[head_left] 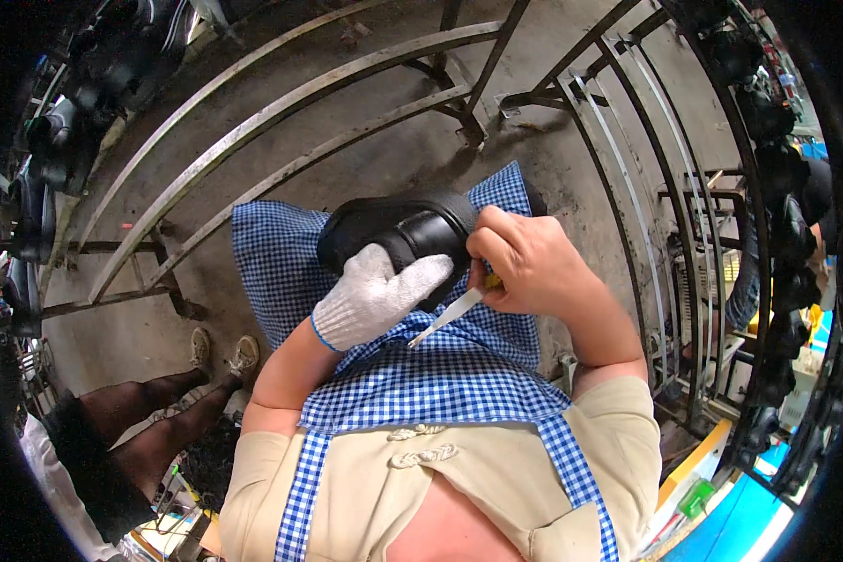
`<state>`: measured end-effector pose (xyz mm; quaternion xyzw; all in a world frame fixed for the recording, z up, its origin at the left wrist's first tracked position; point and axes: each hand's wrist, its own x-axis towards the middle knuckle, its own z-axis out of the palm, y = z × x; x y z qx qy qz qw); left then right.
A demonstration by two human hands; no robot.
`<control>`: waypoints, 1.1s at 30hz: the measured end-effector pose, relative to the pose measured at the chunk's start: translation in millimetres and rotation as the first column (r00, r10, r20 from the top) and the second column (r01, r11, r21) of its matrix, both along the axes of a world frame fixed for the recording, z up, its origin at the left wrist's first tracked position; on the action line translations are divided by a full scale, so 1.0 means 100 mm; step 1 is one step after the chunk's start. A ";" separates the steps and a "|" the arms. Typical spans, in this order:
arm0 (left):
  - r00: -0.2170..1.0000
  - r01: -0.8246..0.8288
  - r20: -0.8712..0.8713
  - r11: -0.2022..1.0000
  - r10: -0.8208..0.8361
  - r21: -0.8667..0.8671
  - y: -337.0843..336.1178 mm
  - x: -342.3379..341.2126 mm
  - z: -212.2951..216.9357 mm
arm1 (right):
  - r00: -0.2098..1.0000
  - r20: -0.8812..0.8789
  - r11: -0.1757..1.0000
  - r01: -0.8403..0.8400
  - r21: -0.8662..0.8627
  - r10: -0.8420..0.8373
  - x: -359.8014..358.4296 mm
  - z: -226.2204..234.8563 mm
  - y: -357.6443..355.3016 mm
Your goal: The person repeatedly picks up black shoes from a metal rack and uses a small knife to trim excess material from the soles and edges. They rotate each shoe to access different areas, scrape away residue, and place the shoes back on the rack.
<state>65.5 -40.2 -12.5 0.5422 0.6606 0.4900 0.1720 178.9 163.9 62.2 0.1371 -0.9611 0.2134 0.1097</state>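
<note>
A black shoe rests across my lap on a blue-and-white checked apron, with its thick sole turned away from me. My left hand, in a white knitted glove with a blue cuff edge, grips the shoe from the near side, thumb stretched along its upper. My bare right hand is closed at the right end of the shoe, fingertips against the sole edge. Out of that fist sticks a thin, flat, whitish tapered tool, its tip pointing down-left toward me. A bit of yellow shows by its gripped end.
Metal rack frames run across the concrete floor ahead, and another rack stands at the right. Black shoes line the far right and the far left. Another person's legs are close by at the lower left.
</note>
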 end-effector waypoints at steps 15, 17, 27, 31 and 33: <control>0.610 -0.106 0.769 0.981 0.192 -0.161 0.04 0.06 0.64 | 0.927 0.368 0.592 0.338 -0.732 -0.074 0.27 -0.67 0.31; 0.802 -0.124 0.562 0.976 0.203 -0.177 0.01 0.05 0.55 | 0.937 0.348 0.336 0.340 -0.878 -0.040 0.24 -0.80 0.20; 0.980 0.138 -0.084 0.921 -0.180 -0.364 0.13 0.11 0.52 | 0.880 0.398 -0.260 0.461 -0.848 0.260 0.01 -1.24 -0.20; 0.890 0.455 0.072 0.886 -0.450 -0.086 -0.16 -0.10 1.12 | 0.924 0.284 -0.484 0.377 -0.790 0.256 0.16 -1.68 -0.19; 0.991 -0.035 0.137 0.960 -0.004 0.278 -0.24 -0.22 0.83 | 0.960 0.184 -0.509 0.269 -0.818 0.212 0.21 -1.62 -0.20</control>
